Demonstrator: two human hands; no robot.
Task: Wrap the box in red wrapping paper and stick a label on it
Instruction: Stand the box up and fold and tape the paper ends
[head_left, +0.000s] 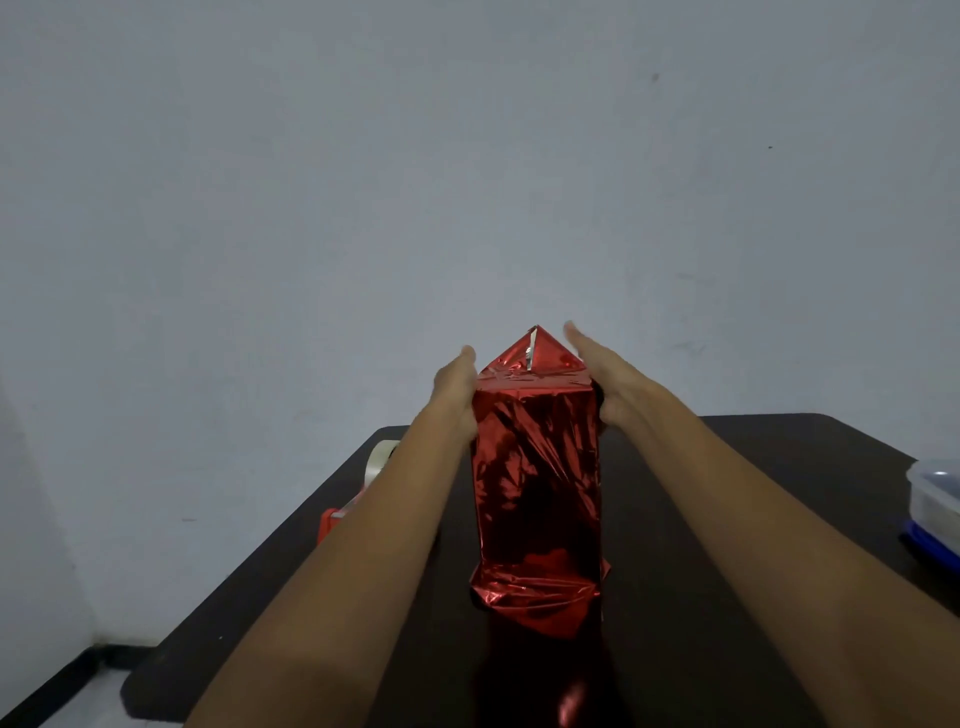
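A long box wrapped in shiny red foil paper (537, 478) lies lengthwise on the dark table (727, 519), pointing away from me. Its far end has the paper folded into an upright triangular flap (535, 356) with a silver edge showing. My left hand (457, 387) presses flat against the left side of the far end. My right hand (597, 369) lies against the right side with fingers straight. The near end of the paper (535, 597) is crumpled and loosely folded. No label is visible.
A tape dispenser with a red body (332, 525) and a roll of clear tape (382, 457) sits at the table's left edge, partly behind my left forearm. A clear plastic container (935, 493) stands at the right edge. A plain wall lies behind.
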